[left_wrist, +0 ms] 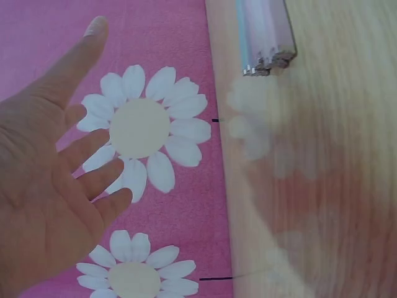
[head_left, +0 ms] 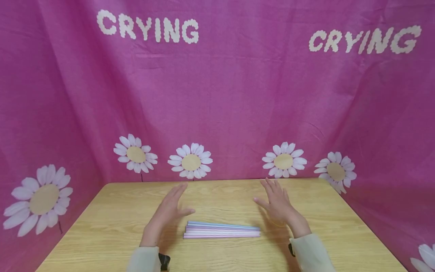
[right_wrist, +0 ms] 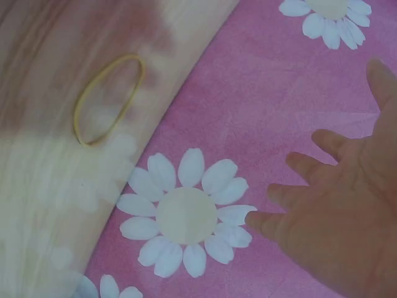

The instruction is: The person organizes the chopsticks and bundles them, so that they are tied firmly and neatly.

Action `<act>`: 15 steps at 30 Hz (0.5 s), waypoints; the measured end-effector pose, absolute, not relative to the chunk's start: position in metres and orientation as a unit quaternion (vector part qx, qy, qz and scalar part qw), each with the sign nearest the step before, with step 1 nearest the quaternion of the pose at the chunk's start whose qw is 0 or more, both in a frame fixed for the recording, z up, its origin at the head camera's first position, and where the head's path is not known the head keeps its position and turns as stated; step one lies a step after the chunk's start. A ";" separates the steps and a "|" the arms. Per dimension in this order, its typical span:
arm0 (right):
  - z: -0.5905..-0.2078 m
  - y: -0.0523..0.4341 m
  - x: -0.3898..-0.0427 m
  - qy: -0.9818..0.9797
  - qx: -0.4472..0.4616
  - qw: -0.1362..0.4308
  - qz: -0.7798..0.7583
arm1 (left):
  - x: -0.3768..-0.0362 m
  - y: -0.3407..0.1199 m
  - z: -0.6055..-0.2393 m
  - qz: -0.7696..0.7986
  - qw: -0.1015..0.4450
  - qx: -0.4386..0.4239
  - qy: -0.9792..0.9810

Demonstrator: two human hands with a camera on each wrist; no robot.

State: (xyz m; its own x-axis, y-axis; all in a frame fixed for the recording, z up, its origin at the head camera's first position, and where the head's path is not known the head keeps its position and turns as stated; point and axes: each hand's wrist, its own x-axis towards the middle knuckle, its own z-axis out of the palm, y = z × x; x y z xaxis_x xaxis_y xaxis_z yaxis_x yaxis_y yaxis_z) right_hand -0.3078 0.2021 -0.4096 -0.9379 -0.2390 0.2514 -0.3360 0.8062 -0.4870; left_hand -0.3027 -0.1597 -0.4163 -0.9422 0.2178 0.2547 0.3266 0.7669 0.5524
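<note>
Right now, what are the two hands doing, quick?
Left hand: open, fingers spread, holding nothing.
Right hand: open, fingers spread, holding nothing.

A light wooden table (head_left: pixel 112 219) carries a bundle of pastel sticks (head_left: pixel 222 229) lying flat, side by side, near its front middle. A yellow rubber band (right_wrist: pixel 107 99) lies on the wood to the right of the sticks, apart from them
</note>
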 end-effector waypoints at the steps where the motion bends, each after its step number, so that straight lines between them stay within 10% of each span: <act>1: -0.411 0.201 -0.308 -0.946 0.156 0.087 0.270 | -0.302 -0.159 -0.417 -0.312 0.084 -0.147 -0.935; 15: -0.424 0.194 -0.309 -0.935 0.170 0.041 0.307 | -0.299 -0.156 -0.424 -0.321 0.058 -0.167 -0.931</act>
State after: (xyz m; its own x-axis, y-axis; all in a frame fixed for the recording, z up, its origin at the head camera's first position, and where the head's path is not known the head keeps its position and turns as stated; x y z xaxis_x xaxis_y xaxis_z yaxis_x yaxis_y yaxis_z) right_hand -0.3085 0.1944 -0.4245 -0.9388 -0.2935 0.1804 -0.3433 0.7531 -0.5612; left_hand -0.2986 -0.1563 -0.4243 -0.9374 0.2744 0.2145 0.3483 0.7385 0.5774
